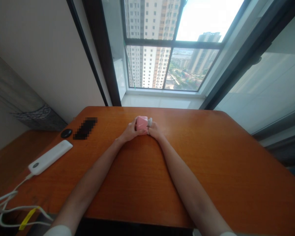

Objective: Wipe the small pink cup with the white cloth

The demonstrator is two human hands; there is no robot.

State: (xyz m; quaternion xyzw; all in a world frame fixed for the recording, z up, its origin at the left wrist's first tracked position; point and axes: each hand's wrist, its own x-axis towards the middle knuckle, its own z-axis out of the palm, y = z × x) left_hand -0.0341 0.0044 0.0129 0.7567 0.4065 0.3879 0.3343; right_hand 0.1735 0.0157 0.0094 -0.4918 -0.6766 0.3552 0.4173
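A small pink box-shaped object (142, 124) rests on the orange wooden table (211, 164), held between both hands near the table's far middle. My left hand (130, 131) wraps its fingers round the object's left side. On the right side my right hand (154, 129) closes against it, and a small white piece (149, 122) shows at the fingertips. What the white piece is cannot be made out.
A white power bank (50, 157) with a white cable (12, 203) lies at the table's left edge. Beside it are a small black round object (66, 133) and a blurred dark patch (85, 128). A large window (172, 49) stands behind the table.
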